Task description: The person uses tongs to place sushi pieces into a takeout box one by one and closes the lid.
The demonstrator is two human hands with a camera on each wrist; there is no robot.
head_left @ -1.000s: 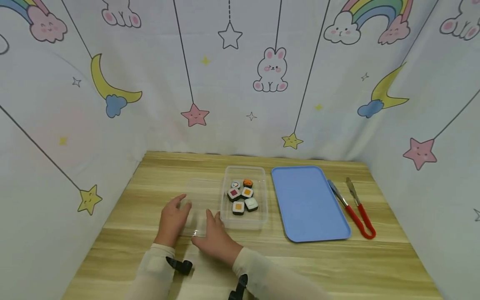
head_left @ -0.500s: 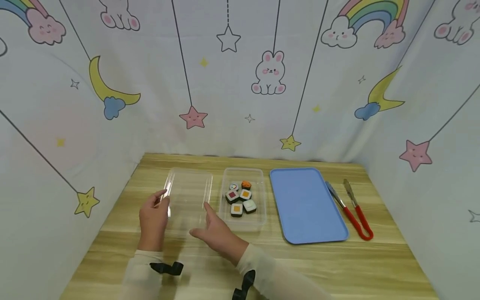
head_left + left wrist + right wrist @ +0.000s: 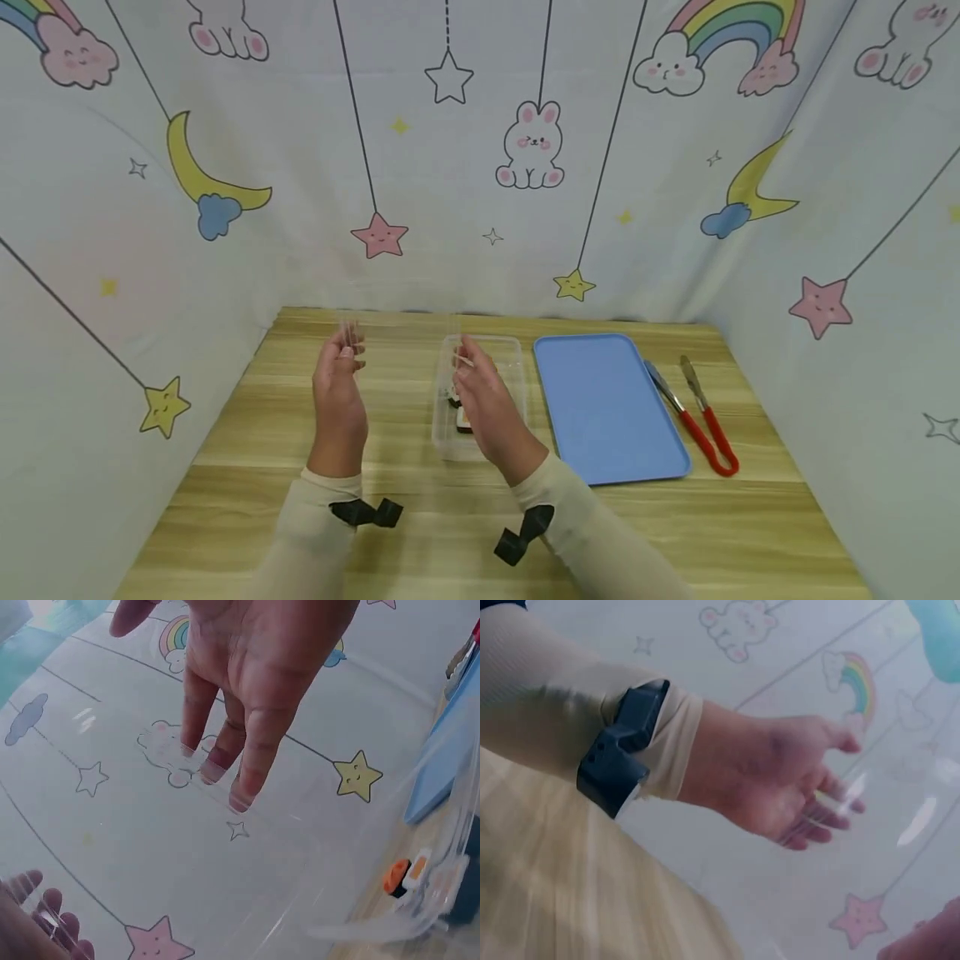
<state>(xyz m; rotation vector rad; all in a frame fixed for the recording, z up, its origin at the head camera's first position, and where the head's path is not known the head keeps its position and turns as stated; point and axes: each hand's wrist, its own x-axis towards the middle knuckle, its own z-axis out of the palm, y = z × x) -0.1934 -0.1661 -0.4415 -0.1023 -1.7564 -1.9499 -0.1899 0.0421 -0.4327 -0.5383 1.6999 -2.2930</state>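
Note:
A clear plastic lid is raised above the table, standing tilted up and nearly invisible. My left hand holds its left edge, fingers reaching past the rim. My right hand grips the opposite edge. Behind the right hand sits a clear plastic container, partly covered by it. Only bits of the sushi pieces inside show in the head view. At the right of the left wrist view, an orange-topped sushi piece shows.
A blue tray lies right of the container. Beyond it are metal tongs with red handles, spread apart. The wooden table is bounded by a printed white curtain at the back and sides.
The lid has come up off the table left of the container and tilted upright. Both hands have risen with it and shifted right, the right hand now over the container.

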